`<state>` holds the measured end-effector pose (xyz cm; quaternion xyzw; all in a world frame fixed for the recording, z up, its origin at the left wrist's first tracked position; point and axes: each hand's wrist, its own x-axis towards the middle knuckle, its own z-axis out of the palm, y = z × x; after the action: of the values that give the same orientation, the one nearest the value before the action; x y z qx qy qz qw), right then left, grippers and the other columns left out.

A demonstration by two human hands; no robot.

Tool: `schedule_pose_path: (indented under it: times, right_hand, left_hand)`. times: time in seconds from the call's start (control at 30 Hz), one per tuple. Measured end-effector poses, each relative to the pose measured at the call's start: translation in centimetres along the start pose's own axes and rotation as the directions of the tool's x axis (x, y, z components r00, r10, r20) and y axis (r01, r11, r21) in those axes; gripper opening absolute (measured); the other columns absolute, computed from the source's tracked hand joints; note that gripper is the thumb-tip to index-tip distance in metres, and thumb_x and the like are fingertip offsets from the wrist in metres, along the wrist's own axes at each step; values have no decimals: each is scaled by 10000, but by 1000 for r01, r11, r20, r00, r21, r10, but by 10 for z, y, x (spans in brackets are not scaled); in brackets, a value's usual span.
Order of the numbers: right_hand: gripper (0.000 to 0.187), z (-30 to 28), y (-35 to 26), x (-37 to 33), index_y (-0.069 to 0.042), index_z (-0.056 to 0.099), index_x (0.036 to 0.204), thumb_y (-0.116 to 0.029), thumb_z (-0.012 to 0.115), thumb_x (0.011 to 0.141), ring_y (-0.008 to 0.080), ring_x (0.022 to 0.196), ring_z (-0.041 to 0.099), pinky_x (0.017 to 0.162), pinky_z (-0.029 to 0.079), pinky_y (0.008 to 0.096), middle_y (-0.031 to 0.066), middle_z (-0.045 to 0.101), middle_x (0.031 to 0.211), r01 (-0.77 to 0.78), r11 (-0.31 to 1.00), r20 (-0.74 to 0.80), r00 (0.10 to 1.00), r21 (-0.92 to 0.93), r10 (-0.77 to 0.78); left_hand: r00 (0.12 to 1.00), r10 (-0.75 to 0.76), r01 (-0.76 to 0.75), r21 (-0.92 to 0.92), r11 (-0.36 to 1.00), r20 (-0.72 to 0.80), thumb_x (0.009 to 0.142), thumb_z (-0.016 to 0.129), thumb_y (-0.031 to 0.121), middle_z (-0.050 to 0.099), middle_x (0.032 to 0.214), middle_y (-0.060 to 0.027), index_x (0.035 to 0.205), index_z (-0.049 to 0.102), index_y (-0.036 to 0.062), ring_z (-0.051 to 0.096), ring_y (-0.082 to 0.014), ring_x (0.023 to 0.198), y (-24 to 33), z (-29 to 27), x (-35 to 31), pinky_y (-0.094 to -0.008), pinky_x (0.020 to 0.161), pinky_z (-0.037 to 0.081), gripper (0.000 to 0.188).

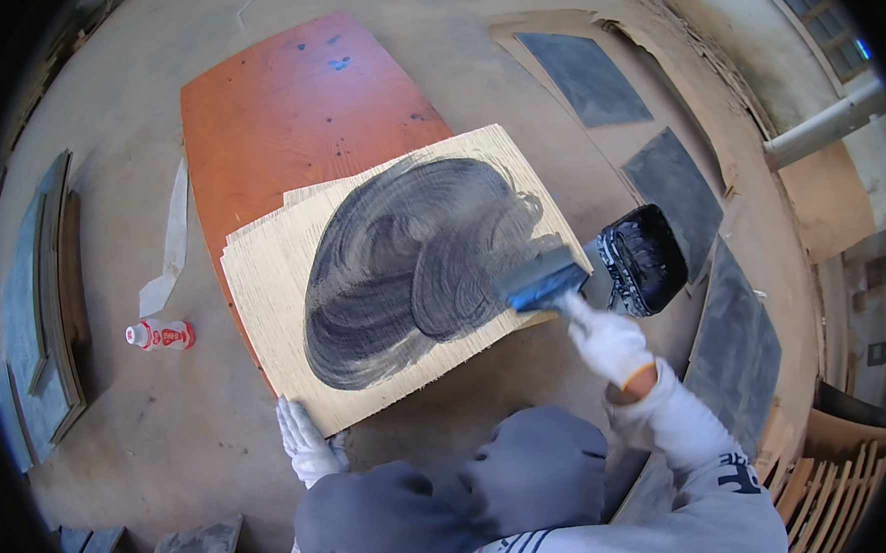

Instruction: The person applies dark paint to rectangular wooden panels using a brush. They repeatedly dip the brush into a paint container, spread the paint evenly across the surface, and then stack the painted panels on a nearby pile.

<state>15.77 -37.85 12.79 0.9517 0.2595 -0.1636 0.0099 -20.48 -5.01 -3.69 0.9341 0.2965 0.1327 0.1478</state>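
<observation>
Brushing dark stain across the pale plywood sheet [293, 284] in the middle of the frame, the right hand [607, 343] is closed around the handle of a wide blue brush [540, 279], whose bristles sit at the sheet's right edge, just where the swirled black patch [412, 263] ends. The left hand [306, 442], gloved white like the other, lies flat with its fingers spread on the floor, touching the sheet's lower left corner, and seems to steady the stack against sliding. To do this stroke well, I judge the brush should be drawn in long passes along the grain toward the bare strips at the left and lower edges, since the coat so far is circular and uneven and leaves the corners pale. The paint can [642, 258], black inside, stands just beside the brush at centre right, so reloading takes little reach but a wide backswing could tip it. Beneath the sheet lie more pale sheets and an orange-red board [294, 104] running to the upper left. Open dusty floor lies at the lower left, where a small red-and-white bottle [161, 335] rests well apart from the work. Already darkened panels [674, 189] crowd the right side, leaving little room there.
</observation>
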Motion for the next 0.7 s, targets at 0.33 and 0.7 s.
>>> schedule_pose_path:
  times: [0.33,0.7]
  right_hand:
    - [537,-27,-46,219,-201,567,1559,-350,561,1043,415,1192,694,1036,538,519,215,742,1272,113,992,-79,991,48,-109]
    - [527,-36,-125,233,-154,548,1538,-264,479,1027,422,1197,702,1040,538,514,212,747,1283,213,976,43,976,46,-215]
  left_hand:
    - [1000,21,-21,12,1000,6,867,820,376,324,1717,-305,1689,250,-15,345,-522,1570,2,8,3,-572,1270,333,1074]
    - [999,-28,27,-33,999,-21,818,889,316,311,1711,-321,1697,218,-2,337,-535,1567,-1,1,-4,-596,1255,326,1150]
